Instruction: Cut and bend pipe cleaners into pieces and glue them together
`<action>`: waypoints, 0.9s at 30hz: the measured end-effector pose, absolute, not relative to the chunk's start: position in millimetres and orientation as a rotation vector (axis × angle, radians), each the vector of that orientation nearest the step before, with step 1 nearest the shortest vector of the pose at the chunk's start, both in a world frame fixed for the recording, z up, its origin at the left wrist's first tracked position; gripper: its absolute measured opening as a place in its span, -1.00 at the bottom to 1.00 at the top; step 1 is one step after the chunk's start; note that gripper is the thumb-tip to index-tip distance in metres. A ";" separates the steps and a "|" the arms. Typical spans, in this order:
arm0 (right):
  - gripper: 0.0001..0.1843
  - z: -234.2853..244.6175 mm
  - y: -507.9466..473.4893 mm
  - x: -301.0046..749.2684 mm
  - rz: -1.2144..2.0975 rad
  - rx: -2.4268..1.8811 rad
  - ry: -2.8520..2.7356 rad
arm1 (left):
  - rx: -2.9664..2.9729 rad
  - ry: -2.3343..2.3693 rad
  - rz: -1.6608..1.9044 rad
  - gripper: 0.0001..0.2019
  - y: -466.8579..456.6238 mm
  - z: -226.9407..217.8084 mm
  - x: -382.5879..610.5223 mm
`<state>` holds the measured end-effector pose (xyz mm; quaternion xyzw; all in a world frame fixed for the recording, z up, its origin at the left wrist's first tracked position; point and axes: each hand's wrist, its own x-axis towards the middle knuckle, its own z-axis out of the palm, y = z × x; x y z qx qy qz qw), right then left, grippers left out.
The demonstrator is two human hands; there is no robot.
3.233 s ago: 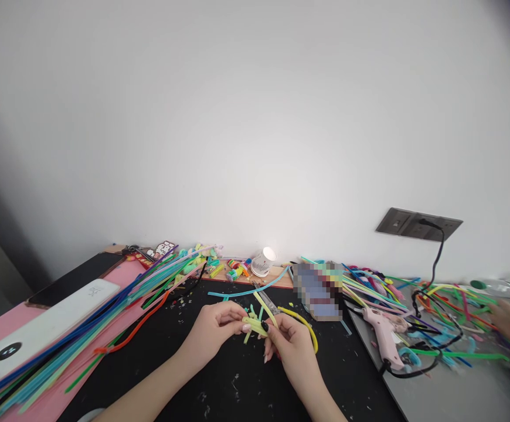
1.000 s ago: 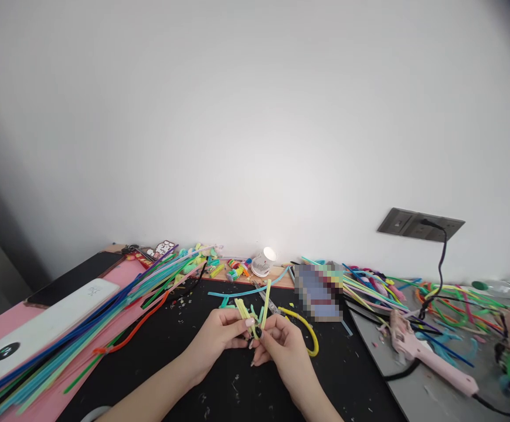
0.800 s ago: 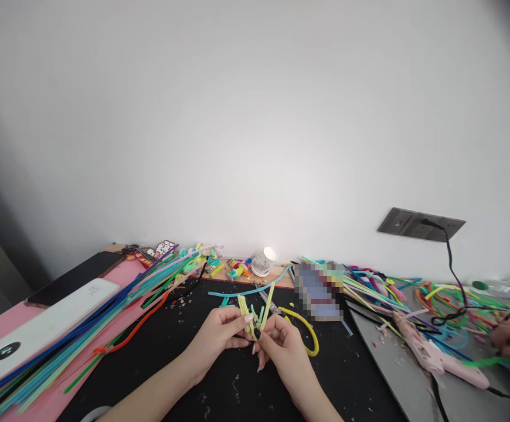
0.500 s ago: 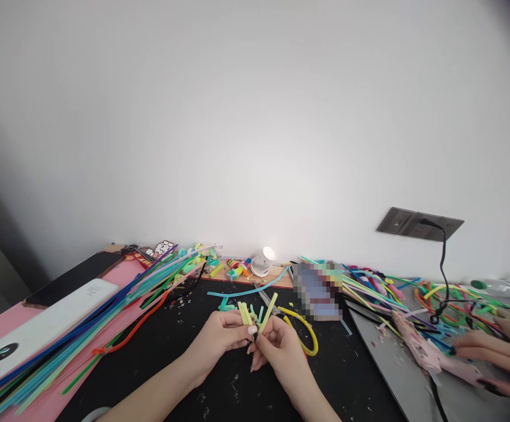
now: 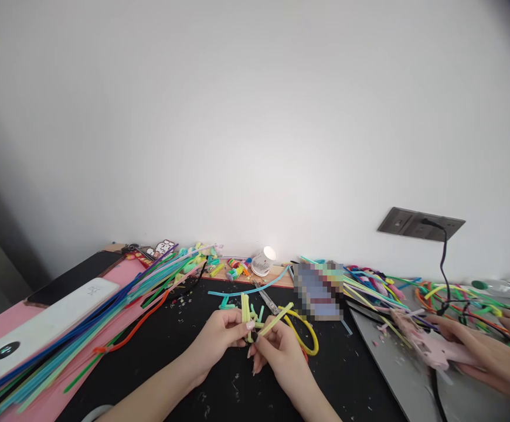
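My left hand (image 5: 220,339) is closed, pinching short pale yellow pipe cleaner pieces (image 5: 245,308) that stand upright above the fingers. My right hand (image 5: 281,347) pinches another pale yellow pipe cleaner piece (image 5: 279,319), which slants up to the right. The fingertips of both hands almost meet, and the lower ends of the pieces are hidden by them. Scissors (image 5: 267,301) lie just behind, partly covered. Small teal pipe cleaner pieces (image 5: 226,304) and a long blue pipe cleaner (image 5: 237,293) rest beyond my hands. A bent yellow pipe cleaner (image 5: 315,337) curves beside my right hand.
At right, a co-worker's hand (image 5: 488,354) grips a pink glue gun (image 5: 446,351), with black cords around. Bundled pipe cleaners (image 5: 105,313) and a white box (image 5: 48,325) are at left. A paper cup (image 5: 262,262) stands by the wall on the black mat (image 5: 149,363)'s far side.
The piece in my right hand has tilted further right, away from the pieces in my left hand, which stand more upright. The co-worker's hand has taken hold of the glue gun.
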<state>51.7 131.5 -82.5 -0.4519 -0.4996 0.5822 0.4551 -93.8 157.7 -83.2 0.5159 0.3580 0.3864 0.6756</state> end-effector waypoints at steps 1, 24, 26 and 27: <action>-0.75 -82.1 130.9 52.1 1.440 -1.102 -1.234 | 1.165 0.807 0.864 -0.73 157.9 -82.5 -94.1; -0.66 -84.5 133.0 61.4 1.472 -0.967 -1.163 | 1.231 0.600 0.512 -0.82 154.0 -74.3 -100.1; -0.66 -84.4 131.4 61.2 1.474 -0.964 -1.148 | 1.219 0.598 0.476 -0.81 153.8 -74.8 -100.8; -0.66 -84.3 130.6 61.2 1.462 -0.967 -1.155 | 1.210 0.604 0.468 -0.81 154.0 -75.0 -101.0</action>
